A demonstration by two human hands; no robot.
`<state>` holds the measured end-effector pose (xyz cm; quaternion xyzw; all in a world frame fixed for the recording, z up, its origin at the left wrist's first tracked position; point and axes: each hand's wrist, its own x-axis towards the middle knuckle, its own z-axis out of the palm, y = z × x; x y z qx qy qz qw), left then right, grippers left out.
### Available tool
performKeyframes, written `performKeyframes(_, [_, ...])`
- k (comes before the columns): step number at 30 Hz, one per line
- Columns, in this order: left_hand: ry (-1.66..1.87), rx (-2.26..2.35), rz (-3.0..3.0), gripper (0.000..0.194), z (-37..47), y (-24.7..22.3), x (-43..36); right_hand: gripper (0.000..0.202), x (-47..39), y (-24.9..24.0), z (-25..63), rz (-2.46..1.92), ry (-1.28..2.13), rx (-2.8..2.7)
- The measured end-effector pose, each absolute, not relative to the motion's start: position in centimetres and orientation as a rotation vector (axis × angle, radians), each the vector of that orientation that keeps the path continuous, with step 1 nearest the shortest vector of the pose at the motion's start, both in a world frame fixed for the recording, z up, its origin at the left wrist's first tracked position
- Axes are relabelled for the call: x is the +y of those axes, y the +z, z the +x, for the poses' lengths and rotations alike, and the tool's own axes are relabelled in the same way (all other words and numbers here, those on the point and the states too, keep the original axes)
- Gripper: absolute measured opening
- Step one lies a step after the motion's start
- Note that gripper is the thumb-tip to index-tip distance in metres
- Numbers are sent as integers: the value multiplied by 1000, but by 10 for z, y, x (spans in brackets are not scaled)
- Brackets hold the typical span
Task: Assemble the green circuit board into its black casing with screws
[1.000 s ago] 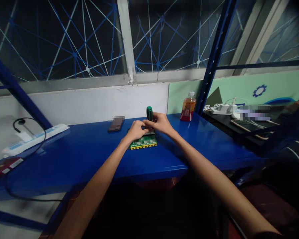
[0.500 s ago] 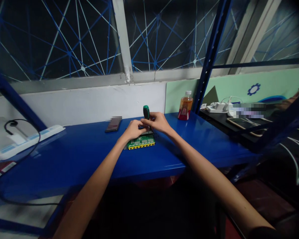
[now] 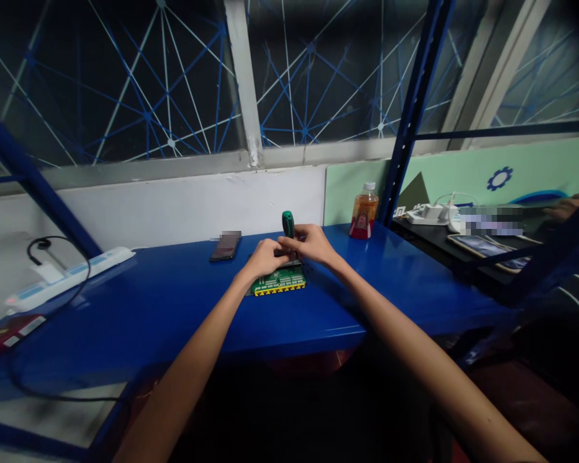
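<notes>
A green circuit board [image 3: 280,279] with a yellow strip of connectors along its near edge lies on the blue table [image 3: 174,302]. Above its far part, a screwdriver [image 3: 288,224] with a dark green handle stands nearly upright. My right hand [image 3: 314,243] is closed around the screwdriver, low on the handle. My left hand [image 3: 265,256] comes in from the other side over the board, its fingers pinched together by the shaft and close to the right fingers. What the left fingertips hold is hidden, and so is the screwdriver's tip.
A dark phone [image 3: 226,247] lies behind the board to the left. A bottle of reddish drink [image 3: 364,212] stands at the back right. At left are a power strip [image 3: 72,278] and a black cable. Another person's hand [image 3: 565,209] shows at far right, near a phone [image 3: 485,249].
The camera view has turned slightly, so the whole scene sits a little further right and lower. Both hands stay over the board, and the screwdriver remains upright in the right hand.
</notes>
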<state>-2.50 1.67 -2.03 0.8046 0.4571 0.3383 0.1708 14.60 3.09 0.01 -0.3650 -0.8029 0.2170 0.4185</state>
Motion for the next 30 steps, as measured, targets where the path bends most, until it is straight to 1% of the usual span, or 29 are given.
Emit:
performKeyframes(6, [962, 1278, 2265, 24, -27, -23, 17, 35, 31, -1, 146, -899, 548, -2011])
performKeyframes(13, [960, 1263, 2256, 21, -27, -22, 18, 29, 35, -3, 145, -877, 560, -1985])
performKeyframes(21, [981, 1278, 2241, 18, -25, -21, 15, 32, 38, -6, 145, -846, 517, -2014])
performKeyframes(30, [929, 1239, 2279, 20, -25, -20, 15, 32, 38, -6, 144, -876, 489, -2003])
